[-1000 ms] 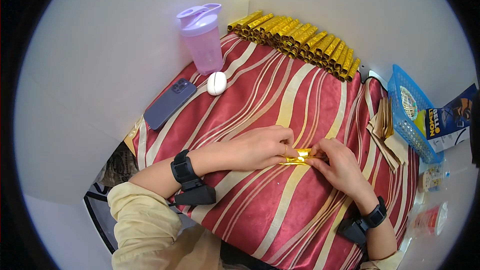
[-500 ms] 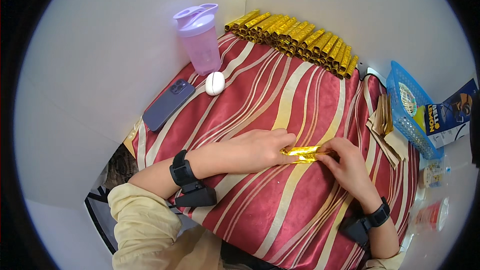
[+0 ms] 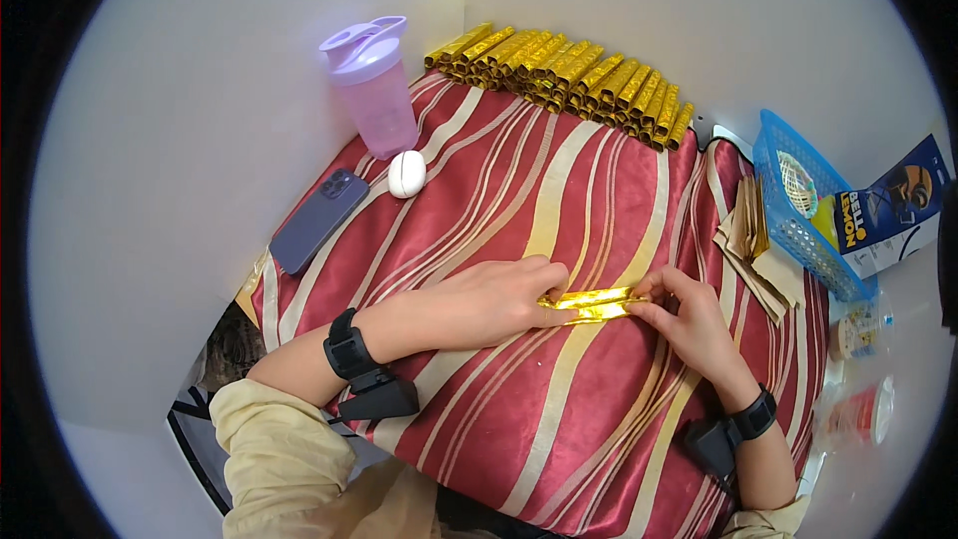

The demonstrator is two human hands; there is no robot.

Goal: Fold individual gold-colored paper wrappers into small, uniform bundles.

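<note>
A shiny strip of gold foil paper [image 3: 596,305], folded lengthwise with a crease along it, stretches between my hands above the striped red cloth. Its left end is pinched between the thumb and bent fingers of my left hand [image 3: 509,301]. The thumb and forefinger of my right hand [image 3: 689,319] grip the other end, and the fingertips cover part of it. At the far edge of the cloth lies a stack of several rolled gold paper tubes [image 3: 569,70], their near ends hollow.
Far left stand a purple shaker bottle [image 3: 374,100], a white earbud case [image 3: 407,174] and a phone [image 3: 319,221]. On the right are folded brown papers [image 3: 750,240], a blue basket [image 3: 798,230] with a blue packet [image 3: 891,205], and plastic cups [image 3: 860,414]. Pale walls enclose the cloth-covered table [image 3: 479,419].
My hands are a little further apart, and more of the gold foil paper shows between them. The whole view has shifted slightly.
</note>
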